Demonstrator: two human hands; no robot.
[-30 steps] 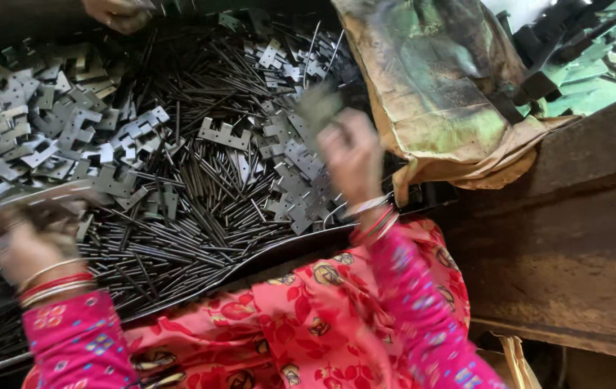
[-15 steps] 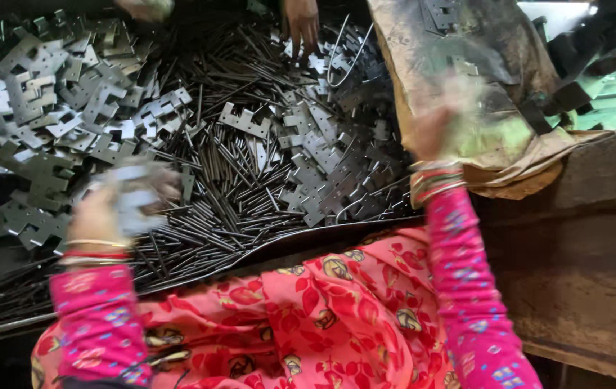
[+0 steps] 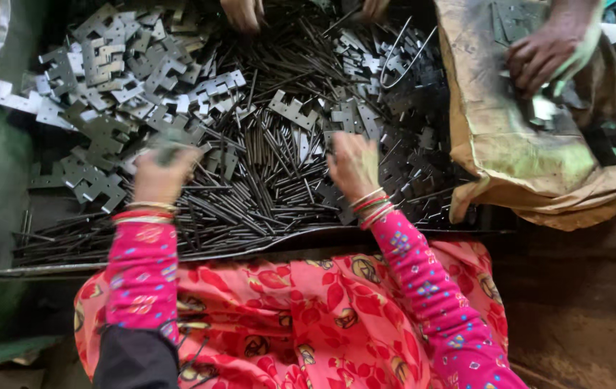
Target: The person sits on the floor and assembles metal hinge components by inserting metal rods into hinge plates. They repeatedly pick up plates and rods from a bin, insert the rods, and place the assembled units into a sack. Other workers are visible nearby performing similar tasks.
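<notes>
A person in bright pink flowered clothing looks down at a dark tray heaped with small metal parts. The tray edge [image 3: 178, 258] runs across in front of their lap.

The left hand [image 3: 160, 173] is raised just above the heap, its fingers curled closed around a small greyish piece, most likely one of the flat metal plates; the piece is blurred and mostly hidden, so its exact shape cannot be told. The right hand [image 3: 353, 164] rests palm down on the heap, fingers bent and touching the parts beneath; whether it has pinched anything cannot be told. Both wrists carry bangles. The two hands are well apart, with a bed of thin dark metal pins [image 3: 264, 184] lying between them.

The pins lie mostly side by side, their long axes running from the far side of the tray toward the person, some fanning out at angles. Notched flat metal plates [image 3: 117, 79] are piled beyond and to the left of the left hand, which is the nearer one to them. Another scatter of plates [image 3: 380, 130] lies just beyond and to the right of the right hand.

At the far edge, two hands of another person [image 3: 243, 13] reach into the heap. On the right, a further person's hand [image 3: 549, 50] rests on a worn, stained brown sack [image 3: 531, 166] that holds more plates.
</notes>
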